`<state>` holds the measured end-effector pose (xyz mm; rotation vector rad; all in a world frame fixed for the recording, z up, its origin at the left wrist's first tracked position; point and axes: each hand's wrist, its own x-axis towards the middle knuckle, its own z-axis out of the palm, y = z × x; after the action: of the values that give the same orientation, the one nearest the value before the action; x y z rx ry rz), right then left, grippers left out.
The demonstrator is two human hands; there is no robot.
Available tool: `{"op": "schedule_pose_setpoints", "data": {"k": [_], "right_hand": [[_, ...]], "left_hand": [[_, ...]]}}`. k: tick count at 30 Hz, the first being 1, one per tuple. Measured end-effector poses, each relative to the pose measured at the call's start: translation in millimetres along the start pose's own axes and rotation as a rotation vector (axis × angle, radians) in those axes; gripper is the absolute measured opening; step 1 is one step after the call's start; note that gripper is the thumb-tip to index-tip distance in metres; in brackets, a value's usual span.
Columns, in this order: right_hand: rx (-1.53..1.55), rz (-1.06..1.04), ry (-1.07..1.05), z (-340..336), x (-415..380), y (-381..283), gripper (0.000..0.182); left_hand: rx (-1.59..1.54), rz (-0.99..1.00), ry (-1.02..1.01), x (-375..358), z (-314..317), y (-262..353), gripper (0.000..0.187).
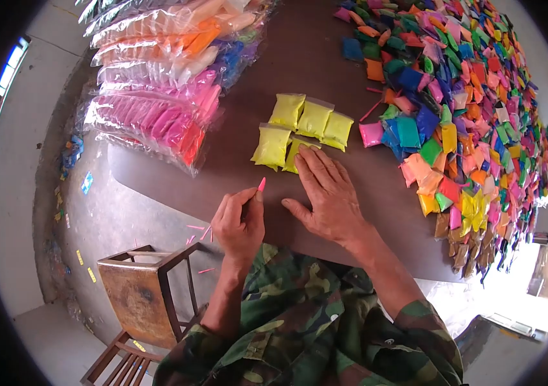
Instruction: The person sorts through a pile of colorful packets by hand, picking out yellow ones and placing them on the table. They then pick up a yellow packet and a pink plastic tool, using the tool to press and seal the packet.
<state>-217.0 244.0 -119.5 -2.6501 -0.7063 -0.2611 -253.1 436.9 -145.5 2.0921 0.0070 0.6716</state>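
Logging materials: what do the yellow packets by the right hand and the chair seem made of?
Yellow packets: probably glossy plastic film, judging by clear edges, wrinkles and highlights. Chair: apparently wood, worn brown finish, given the scuffed, patchy seat.

Under and beyond the right-hand fingers (316, 168), glossy yellow square plastic packets (314, 119) lie on a smooth, matt brown tabletop (383, 219).

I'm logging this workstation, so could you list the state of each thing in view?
Yellow packets: five, filled, lying grouped; seals unclear
Pink stick: held, tip pointing away from the person
Left hand: closed, pinching the stick
Right hand: open, palm down, fingers over one packet
Loose coloured packets: filled, heaped
Clear bags: filled, overlapping
Wooden chair: unoccupied
Pink floor pieces: scattered
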Motion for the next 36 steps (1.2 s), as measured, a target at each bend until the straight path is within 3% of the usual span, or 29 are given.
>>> {"op": "schedule_pose_setpoints", "data": {"k": [11, 17, 24, 36], "right_hand": [[-0.004, 0.009, 0.026, -1.2, -2.9, 2.5, 0.069], [0.093, 0.044, 0.156, 1.0, -14.3, 5.1, 0.066], [0.193, 0.118, 0.208, -21.4, -67.8, 12.3, 0.055], [0.107, 0.284, 0.352, -59.0, -186.2, 27.7, 0.033]], "left_hand": [[0.103, 0.098, 0.049, -2.8, 6.9, -8.0, 0.008], [0.151, 0.144, 0.036, -4.0, 11.2, -2.1, 0.005], [0.176, 0.151, 0.018, -8.3, 10.7, -7.0, 0.007], [0.231, 0.131, -0.022, -10.6, 10.6, -8.9, 0.011]]}}
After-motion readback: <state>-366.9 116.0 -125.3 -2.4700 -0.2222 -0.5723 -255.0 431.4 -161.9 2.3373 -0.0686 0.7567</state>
